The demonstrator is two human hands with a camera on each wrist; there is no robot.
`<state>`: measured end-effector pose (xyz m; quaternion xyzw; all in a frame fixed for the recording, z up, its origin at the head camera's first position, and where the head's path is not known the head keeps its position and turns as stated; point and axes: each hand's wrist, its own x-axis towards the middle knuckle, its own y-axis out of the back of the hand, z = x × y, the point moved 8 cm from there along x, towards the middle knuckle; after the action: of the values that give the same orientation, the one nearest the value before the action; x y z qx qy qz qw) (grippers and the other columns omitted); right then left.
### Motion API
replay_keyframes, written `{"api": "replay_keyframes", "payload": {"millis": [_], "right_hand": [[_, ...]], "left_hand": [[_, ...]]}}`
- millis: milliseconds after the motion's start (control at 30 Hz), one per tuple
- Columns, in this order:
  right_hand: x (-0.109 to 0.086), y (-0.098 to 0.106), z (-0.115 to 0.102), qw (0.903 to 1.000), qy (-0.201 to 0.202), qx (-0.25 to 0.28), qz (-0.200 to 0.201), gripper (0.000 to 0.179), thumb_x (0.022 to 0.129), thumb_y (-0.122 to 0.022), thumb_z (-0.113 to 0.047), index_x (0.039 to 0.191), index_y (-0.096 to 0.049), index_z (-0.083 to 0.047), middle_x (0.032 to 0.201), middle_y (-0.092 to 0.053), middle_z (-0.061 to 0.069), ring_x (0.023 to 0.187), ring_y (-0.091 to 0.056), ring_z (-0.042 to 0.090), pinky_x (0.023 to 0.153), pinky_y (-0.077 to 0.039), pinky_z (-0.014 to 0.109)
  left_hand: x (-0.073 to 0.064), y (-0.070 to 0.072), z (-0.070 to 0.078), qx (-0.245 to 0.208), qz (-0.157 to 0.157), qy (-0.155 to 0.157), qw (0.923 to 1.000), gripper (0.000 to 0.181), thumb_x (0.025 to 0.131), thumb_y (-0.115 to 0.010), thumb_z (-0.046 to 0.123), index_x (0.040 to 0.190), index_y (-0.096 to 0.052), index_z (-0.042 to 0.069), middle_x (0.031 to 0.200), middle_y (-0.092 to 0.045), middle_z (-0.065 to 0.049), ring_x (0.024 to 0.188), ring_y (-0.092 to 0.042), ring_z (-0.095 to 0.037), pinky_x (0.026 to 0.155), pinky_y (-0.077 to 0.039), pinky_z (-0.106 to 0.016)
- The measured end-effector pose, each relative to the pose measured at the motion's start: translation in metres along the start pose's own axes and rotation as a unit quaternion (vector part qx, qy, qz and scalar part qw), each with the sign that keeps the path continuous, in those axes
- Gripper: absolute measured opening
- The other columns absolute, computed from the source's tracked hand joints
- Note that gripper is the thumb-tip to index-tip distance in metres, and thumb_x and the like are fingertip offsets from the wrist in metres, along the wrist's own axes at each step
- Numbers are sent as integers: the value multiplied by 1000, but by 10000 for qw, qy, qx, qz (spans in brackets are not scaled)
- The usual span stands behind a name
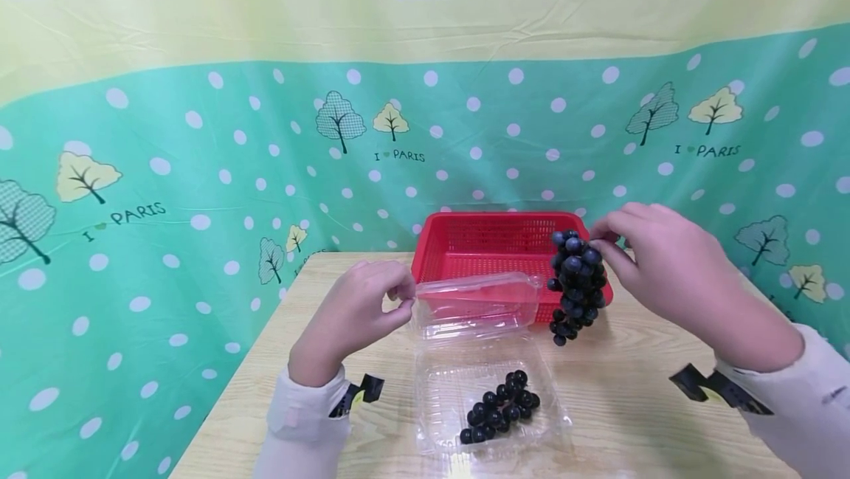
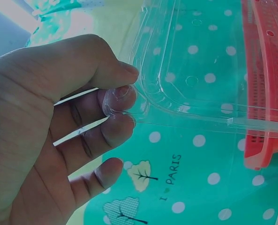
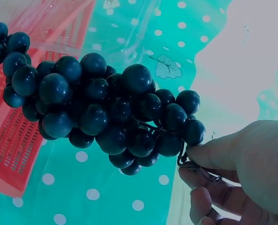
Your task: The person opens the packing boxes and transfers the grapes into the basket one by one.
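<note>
A person's right hand (image 1: 671, 272) pinches a bunch of dark grapes (image 1: 578, 280) by its stem, the fruit hanging across the head camera's view of the right end of a red basket (image 1: 465, 259) on a wooden table (image 1: 631, 412). The left hand (image 1: 361, 309) grips a corner of a clear plastic lid (image 1: 478, 313), raised behind a clear tray (image 1: 438, 409) in which 1 smaller bunch (image 1: 501, 409) lies. Behind hangs a dotted green-and-yellow cloth (image 1: 465, 36).
</note>
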<state>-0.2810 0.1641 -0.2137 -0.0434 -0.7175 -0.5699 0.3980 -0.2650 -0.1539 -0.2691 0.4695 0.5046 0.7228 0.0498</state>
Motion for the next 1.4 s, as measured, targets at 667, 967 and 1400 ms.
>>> {"api": "replay_keyframes", "payload": {"millis": [667, 967, 1400], "right_hand": [[29, -3, 16, 9993, -348, 81, -87, 7, 93, -73, -15, 100, -75, -14, 99, -73, 3, 84, -61, 22, 65, -51, 44], [36, -15, 23, 9971, -628, 211, -363, 10, 96, -70, -17, 103, -74, -13, 101, -72, 5, 86, -62, 24, 66, -52, 45], [40, -32, 28, 9966, -684, 125, -447, 10, 95, -69, -16, 102, -74, -11, 97, -70, 6, 81, -61, 23, 65, -53, 45]], "left_hand": [[-1, 0, 0, 16, 17, -53, 10000, 18, 81, -74, 6, 83, -62, 19, 76, -61, 9, 72, -57, -7, 69, -50, -25], [0, -1, 1, -22, -20, -29, 10000, 18, 82, -75, 6, 82, -62, 19, 76, -62, 9, 73, -59, -7, 70, -52, -24], [0, 0, 2, 18, -44, -12, 10000, 18, 82, -74, 7, 83, -62, 19, 76, -63, 7, 73, -59, -8, 70, -52, -25]]}}
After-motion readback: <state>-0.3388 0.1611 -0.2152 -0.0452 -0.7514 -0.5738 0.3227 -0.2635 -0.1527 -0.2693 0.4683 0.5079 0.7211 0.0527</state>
